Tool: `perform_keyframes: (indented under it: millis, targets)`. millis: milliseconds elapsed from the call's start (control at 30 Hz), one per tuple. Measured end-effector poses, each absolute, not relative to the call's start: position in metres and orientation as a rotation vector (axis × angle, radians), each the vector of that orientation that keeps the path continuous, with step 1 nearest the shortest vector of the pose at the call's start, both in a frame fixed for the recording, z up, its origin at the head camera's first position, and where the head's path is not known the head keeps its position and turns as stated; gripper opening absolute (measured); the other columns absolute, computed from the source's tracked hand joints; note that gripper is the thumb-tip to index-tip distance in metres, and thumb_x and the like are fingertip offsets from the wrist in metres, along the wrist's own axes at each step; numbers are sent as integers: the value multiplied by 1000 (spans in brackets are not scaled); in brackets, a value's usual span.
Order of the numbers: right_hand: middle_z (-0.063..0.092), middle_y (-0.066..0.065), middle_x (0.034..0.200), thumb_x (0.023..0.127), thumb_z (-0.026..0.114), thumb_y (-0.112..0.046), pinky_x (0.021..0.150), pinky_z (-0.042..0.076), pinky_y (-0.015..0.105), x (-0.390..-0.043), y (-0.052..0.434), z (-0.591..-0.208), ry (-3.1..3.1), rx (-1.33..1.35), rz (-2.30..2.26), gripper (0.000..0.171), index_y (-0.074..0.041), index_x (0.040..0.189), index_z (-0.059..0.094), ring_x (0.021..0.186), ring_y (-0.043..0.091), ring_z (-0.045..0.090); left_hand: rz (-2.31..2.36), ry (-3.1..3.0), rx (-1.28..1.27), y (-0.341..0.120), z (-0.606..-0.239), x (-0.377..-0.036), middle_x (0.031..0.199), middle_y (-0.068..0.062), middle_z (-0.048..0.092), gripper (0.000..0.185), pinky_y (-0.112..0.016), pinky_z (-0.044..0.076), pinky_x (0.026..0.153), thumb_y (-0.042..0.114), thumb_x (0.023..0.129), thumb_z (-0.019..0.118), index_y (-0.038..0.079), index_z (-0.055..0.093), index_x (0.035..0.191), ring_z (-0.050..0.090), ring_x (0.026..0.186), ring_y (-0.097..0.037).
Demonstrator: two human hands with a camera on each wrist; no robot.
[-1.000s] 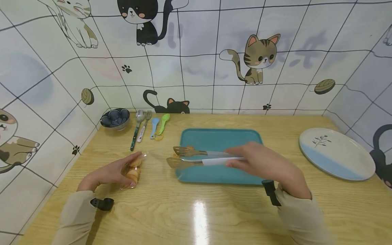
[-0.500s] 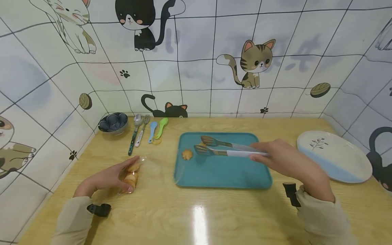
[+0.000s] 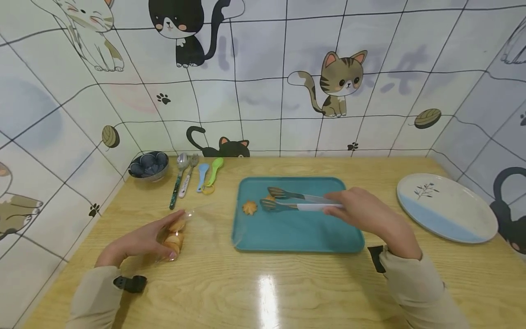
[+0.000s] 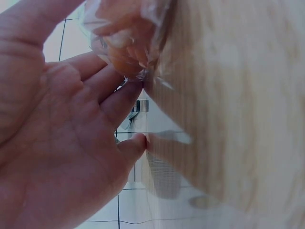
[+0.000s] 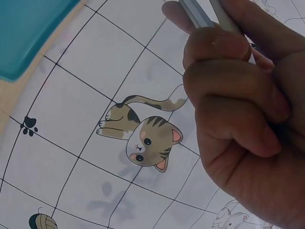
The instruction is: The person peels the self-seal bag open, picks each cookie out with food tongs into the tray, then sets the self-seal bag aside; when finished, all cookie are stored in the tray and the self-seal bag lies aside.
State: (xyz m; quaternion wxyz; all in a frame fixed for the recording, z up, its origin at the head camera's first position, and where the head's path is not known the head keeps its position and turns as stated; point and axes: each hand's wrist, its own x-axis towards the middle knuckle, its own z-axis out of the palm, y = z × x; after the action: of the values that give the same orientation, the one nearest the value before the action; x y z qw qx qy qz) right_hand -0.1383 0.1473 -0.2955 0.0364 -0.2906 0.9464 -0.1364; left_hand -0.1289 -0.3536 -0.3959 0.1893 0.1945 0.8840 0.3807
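Right hand: from my end I see the right hand (image 3: 370, 212) pinching the handles of a pair of tongs (image 3: 318, 207); in the right wrist view its fingers are curled in, with the pale handles between thumb and forefinger.
Tongs: held over the teal tray (image 3: 296, 237), brownish slotted heads pointing to the tray's left part, the two heads a little apart.
Biscuits: a flower-shaped biscuit (image 3: 249, 207) lies on the tray near its left edge; a second biscuit (image 3: 270, 198) sits partly hidden at the tong heads. I cannot tell whether the tongs grip it.
Left hand: the left hand (image 3: 141, 237) holds a clear packet (image 3: 174, 240) between thumb and fingers, left of the tray and well apart from it. In my left wrist view the lower fingers are held off from the packet, tips at the tabletop.
Packet: clear, shiny film, round tan pieces in a row inside; it lies on the wooden table (image 3: 213, 288).
Cutlery: behind the packet, a metal spoon (image 3: 177, 180) with dark patterned handle, a fork (image 3: 189, 176), a small blue spoon (image 3: 201, 177) and a green one (image 3: 214, 171), a yellow ring (image 3: 208, 189) at their handle ends.
Bowl: dark-blue bowl (image 3: 154, 176), far left corner.
Plate: oval white-and-blue plate (image 3: 448, 210) with a leafy sprig, right of the tray.
Wall: cartoon cats on a white gridded wall (image 3: 263, 55).
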Motion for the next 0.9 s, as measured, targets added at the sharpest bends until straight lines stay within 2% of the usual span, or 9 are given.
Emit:
perform_keyframes:
  millis: [200,400,667,900]
  targets:
    - [67,12,98,92,60,-24,79,48,46,-140,143,-299,2876,-873,-438,40,5,120,59,89,29,64,1085,2489,562,-357,-401,-125,150,-20,18,107,-66,10,100,28,69,82,9,15,150,12,134,-41]
    - [68,9,92,92,60,-23,74,49,44,-143,143,-300,2861,-851,-436,41,6,121,58,80,22,64,1075,2488,597,-356,-398,-129,151,-19,17,106,-64,11,100,27,70,82,9,15,150,11,134,-41]
    - [66,13,99,92,59,-25,69,48,40,-146,145,-299,2819,-792,-479,42,7,119,59,78,18,61,1086,2460,562,-354,-392,-130,149,-22,18,105,-68,11,98,24,70,82,10,16,150,10,134,-44]
    - [64,16,107,93,58,-30,75,48,45,-144,150,-296,2818,-754,-499,45,6,120,58,90,27,61,1085,2463,573,-354,-394,-131,150,-22,17,104,-68,10,98,25,71,82,10,16,150,9,134,-44]
